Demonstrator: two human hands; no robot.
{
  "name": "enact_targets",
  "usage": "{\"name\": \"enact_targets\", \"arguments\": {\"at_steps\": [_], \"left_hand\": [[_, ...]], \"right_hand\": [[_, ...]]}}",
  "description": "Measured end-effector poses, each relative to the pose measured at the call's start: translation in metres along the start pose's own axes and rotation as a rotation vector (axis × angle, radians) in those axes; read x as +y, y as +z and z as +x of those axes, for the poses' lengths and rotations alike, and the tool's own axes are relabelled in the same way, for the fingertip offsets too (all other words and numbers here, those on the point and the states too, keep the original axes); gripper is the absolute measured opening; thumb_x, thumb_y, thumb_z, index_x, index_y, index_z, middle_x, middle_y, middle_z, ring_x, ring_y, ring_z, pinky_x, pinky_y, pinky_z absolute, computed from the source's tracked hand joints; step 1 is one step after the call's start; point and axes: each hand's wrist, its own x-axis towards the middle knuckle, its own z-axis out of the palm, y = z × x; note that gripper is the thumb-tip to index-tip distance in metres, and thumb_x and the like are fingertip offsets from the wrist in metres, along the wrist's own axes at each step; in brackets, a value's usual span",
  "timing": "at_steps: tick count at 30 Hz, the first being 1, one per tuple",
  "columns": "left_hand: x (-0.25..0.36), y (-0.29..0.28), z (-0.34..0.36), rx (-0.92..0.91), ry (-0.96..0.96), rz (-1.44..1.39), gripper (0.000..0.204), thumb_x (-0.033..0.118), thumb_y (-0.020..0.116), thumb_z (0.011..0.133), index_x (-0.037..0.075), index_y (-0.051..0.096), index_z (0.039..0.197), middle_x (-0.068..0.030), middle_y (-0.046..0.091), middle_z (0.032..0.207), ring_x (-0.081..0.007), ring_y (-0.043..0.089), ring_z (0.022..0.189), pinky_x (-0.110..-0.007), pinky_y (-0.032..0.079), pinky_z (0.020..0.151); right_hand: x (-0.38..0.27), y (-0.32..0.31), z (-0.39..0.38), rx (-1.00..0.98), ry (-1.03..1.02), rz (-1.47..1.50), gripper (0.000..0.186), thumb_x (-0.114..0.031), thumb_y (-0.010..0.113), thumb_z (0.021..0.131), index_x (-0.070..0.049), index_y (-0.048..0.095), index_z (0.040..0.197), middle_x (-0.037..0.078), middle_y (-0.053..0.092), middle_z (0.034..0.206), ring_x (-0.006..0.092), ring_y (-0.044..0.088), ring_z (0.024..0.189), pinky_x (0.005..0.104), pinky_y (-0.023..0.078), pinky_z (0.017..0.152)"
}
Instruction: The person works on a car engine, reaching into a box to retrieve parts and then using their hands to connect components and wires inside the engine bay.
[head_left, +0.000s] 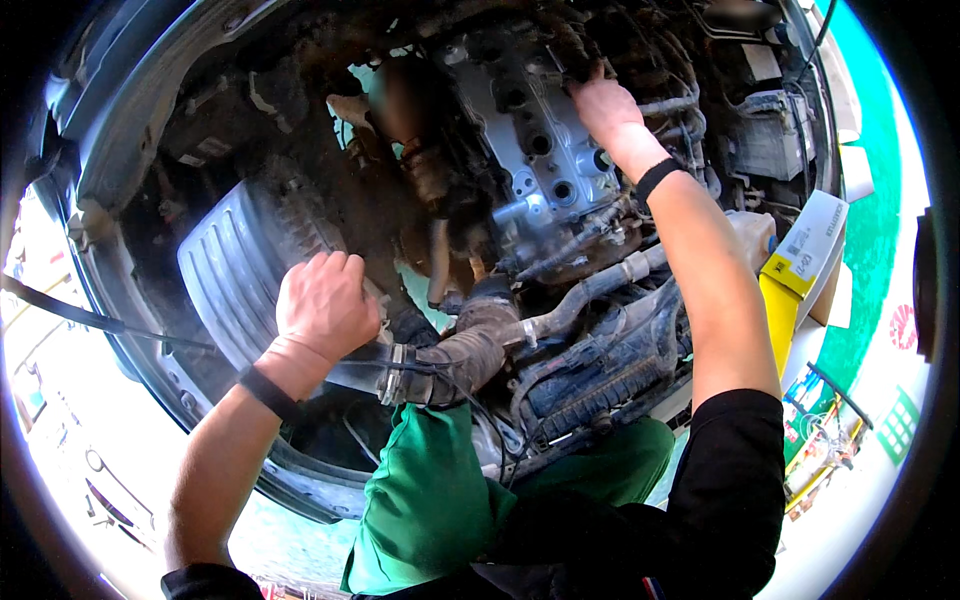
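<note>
Leaning over an open engine bay, left hand (pixel 322 303) curled, knuckles up, fingers hidden, bracing on the ribbed grey cover (pixel 240 270) beside the thick hose (pixel 470 350), right hand (pixel 606 108) reaching far, fingertips tucked behind the silver cylinder head (pixel 540 140), grip unclear.

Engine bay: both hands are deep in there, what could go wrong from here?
The right hand reaches far past the engine cover among hoses, so its fingers could get pinched or scraped. The left hand rests by the ribbed plastic panel near a hose clamp, which might cut the wrist.
</note>
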Motion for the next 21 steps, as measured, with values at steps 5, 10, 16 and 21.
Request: {"name": "enact_targets", "arguments": {"at_steps": [5, 10, 16, 21], "left_hand": [[0.002, 0.002, 0.002, 0.006, -0.006, -0.002, 0.019, 0.022, 0.065, 0.072, 0.007, 0.057, 0.081, -0.0099, 0.058, 0.081, -0.0299, 0.06, 0.085, -0.044, 0.048, 0.076], [0.001, -0.001, 0.001, -0.013, -0.007, 0.017, 0.019, 0.022, 0.065, 0.072, 0.007, 0.057, 0.081, -0.0096, 0.059, 0.082, -0.0295, 0.06, 0.086, -0.043, 0.048, 0.076], [0.002, 0.003, 0.003, 0.016, 0.004, 0.014, 0.02, 0.022, 0.066, 0.072, 0.007, 0.057, 0.081, -0.0097, 0.059, 0.081, -0.0293, 0.061, 0.085, -0.043, 0.049, 0.076], [0.0, 0.003, 0.002, 0.003, -0.002, 0.017, 0.019, 0.022, 0.065, 0.072, 0.006, 0.058, 0.08, -0.01, 0.059, 0.081, -0.0295, 0.061, 0.085, -0.043, 0.049, 0.076]], "right_hand": [[-0.001, 0.019, 0.01, 0.092, 0.233, 0.102, 0.025, -0.018, 0.049, 0.094, -0.011, 0.07, 0.105, 0.02, 0.07, 0.102, 0.038, 0.069, 0.09, 0.0476, 0.058, 0.076], [0.001, -0.009, 0.001, -0.116, -0.018, 0.059, 0.056, -0.014, 0.046, 0.092, 0.016, 0.034, 0.138, 0.03, 0.066, 0.11, 0.0422, 0.068, 0.099, 0.0478, 0.056, 0.085], [-0.001, 0.0, 0.003, 0.016, 0.096, 0.066, 0.056, -0.011, 0.05, 0.09, 0.018, 0.038, 0.136, 0.031, 0.067, 0.107, 0.0395, 0.07, 0.093, 0.0461, 0.058, 0.08], [-0.004, 0.003, -0.001, 0.071, 0.055, 0.004, 0.025, -0.012, 0.051, 0.091, -0.013, 0.069, 0.109, 0.022, 0.069, 0.105, 0.0382, 0.07, 0.091, 0.0476, 0.058, 0.073]]}}
